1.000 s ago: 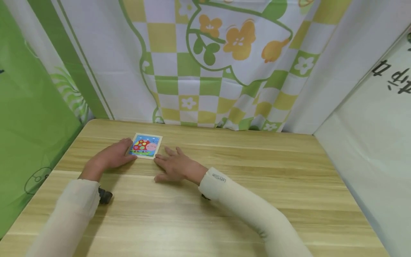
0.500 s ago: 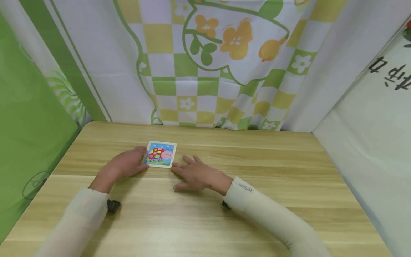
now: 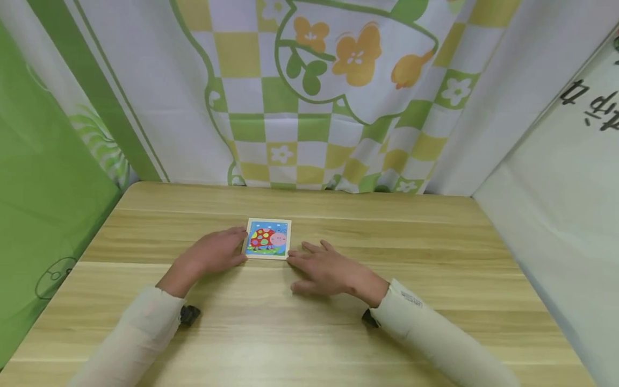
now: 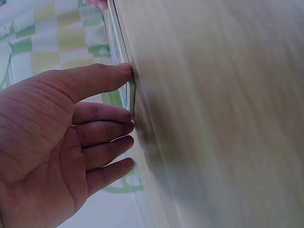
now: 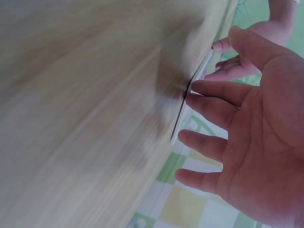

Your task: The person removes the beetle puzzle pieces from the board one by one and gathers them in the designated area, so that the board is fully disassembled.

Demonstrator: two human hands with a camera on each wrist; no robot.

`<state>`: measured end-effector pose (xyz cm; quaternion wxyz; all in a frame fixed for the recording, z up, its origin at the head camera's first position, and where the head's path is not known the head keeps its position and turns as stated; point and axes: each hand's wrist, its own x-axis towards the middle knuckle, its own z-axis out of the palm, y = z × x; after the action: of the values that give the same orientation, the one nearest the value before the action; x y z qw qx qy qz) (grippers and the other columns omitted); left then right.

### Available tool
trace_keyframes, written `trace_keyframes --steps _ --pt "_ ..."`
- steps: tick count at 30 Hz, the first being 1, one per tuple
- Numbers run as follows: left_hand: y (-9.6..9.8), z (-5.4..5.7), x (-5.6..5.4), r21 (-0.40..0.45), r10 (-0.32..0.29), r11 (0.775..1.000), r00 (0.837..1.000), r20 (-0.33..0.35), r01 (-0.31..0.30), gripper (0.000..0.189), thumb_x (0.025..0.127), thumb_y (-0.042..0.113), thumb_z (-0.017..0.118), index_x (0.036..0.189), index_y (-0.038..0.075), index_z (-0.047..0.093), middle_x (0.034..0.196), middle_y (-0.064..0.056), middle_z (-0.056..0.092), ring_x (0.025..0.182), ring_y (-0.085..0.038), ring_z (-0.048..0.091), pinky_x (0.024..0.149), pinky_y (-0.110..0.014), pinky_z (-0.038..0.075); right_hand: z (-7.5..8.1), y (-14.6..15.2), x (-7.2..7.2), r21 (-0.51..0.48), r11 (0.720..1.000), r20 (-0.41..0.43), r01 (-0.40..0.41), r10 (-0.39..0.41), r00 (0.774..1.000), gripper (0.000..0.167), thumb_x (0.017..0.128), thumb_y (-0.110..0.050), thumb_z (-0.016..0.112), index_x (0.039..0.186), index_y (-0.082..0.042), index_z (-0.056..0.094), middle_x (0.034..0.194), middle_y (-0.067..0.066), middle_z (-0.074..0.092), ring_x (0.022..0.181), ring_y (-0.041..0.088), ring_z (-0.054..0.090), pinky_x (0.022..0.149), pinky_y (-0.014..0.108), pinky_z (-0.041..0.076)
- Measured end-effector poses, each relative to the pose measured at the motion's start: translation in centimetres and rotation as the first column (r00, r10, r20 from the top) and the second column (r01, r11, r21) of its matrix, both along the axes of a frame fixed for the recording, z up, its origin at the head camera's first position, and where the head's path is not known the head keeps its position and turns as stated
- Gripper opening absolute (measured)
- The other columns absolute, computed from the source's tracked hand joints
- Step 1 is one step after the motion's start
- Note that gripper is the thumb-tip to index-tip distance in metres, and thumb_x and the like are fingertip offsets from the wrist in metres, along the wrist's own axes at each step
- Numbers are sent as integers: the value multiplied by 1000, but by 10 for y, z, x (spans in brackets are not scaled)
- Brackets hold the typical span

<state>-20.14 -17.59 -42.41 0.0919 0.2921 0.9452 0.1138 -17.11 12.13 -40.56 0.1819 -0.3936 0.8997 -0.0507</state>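
A small square picture board [image 3: 268,239] with a pale frame and a red spotted ladybird lies flat on the wooden table, picture side up. At its left edge is my left hand [image 3: 213,253], thumb and index fingertip touching the frame. That hand's fingers [image 4: 102,153] are nearly straight in the left wrist view. My right hand [image 3: 333,271] sits to the right, palm down, its fingertips right at the board's lower right corner. The right wrist view shows those fingers [image 5: 209,107] extended and slightly spread, with the board's thin edge beyond them.
The light wood table [image 3: 271,344] stretches around both hands. A checked, flowered curtain [image 3: 309,129] hangs along its back edge. Green cloth [image 3: 53,204] stands on the left and a white sheet with black characters [image 3: 561,177] on the right.
The board has slid across the table to the right and slightly toward the front. Both hands have travelled with it, keeping their places at its sides.
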Motion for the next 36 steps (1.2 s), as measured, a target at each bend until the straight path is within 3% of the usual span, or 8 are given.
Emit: trace_keyframes --steps 8,20,36 --pt "19 2 2 -13 -59 998 998 -36 58 58 98 27 71 139 -11 56 147 -29 50 138 -42 47 111 -52 39 2 25 9 -11 1000 -7 18 -18 1000 66 106 -50 52 158 -11 43 163 3 38 152 36 23 119 63 14" --pt "28 2 1 10 -61 998 995 -77 62 56 93 29 78 133 -8 63 139 -24 59 127 -40 58 103 -51 47 -1 39 14 -36 999 -22 10 -11 1000 65 106 -49 53 157 -10 44 162 6 39 150 37 27 118 64 16" --pt "30 0 0 37 -55 998 996 -71 58 59 93 30 78 136 -7 61 138 -22 61 123 -38 61 100 -51 50 -1 41 11 -50 999 -11 16 -17 1000 64 105 -50 53 156 -11 45 161 7 39 149 39 29 118 62 17"
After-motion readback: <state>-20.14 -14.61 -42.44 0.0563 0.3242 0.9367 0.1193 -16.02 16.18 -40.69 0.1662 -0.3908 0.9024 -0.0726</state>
